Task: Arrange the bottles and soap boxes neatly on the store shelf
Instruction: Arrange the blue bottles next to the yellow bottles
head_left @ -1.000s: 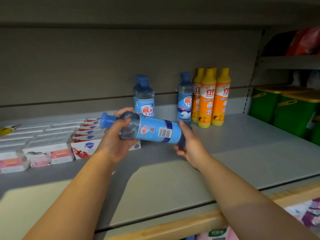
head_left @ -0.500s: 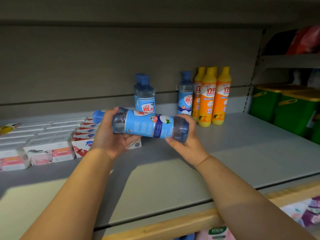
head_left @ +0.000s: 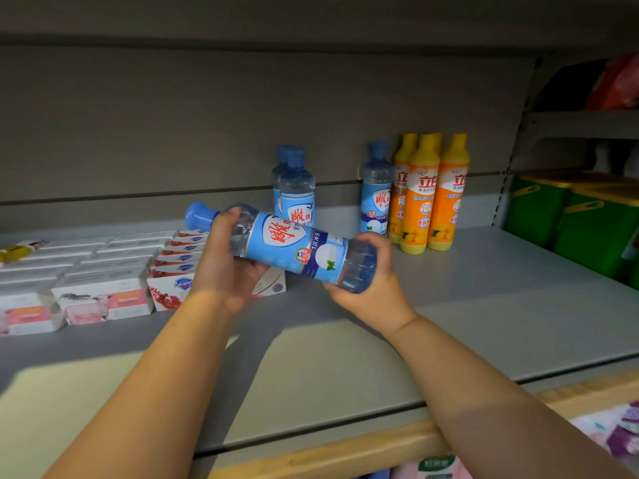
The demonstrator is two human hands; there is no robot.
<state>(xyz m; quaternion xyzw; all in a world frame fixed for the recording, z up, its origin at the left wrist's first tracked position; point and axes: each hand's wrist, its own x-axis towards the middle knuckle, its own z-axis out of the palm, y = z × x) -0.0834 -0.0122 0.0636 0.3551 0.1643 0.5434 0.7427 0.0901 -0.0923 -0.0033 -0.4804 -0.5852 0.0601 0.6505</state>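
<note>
Shelving of grey metal fills our view: one shelf (head_left: pixel 484 323) with a grey back panel, and green bins (head_left: pixel 587 226) past its right edge. Soap boxes (head_left: pixel 103 299) lie in rows at its left end. Standing blue bottles (head_left: pixel 297 198) and orange bottles (head_left: pixel 423 202) line the back edge. Above the shelf's middle we hold the tipped bottle (head_left: pixel 297 252) on its side, blue cap leftward, with a clear body and a red-on-blue label. Our left hand (head_left: pixel 224 267) wraps its neck end and our right hand (head_left: pixel 371 288) grips its base.
</note>
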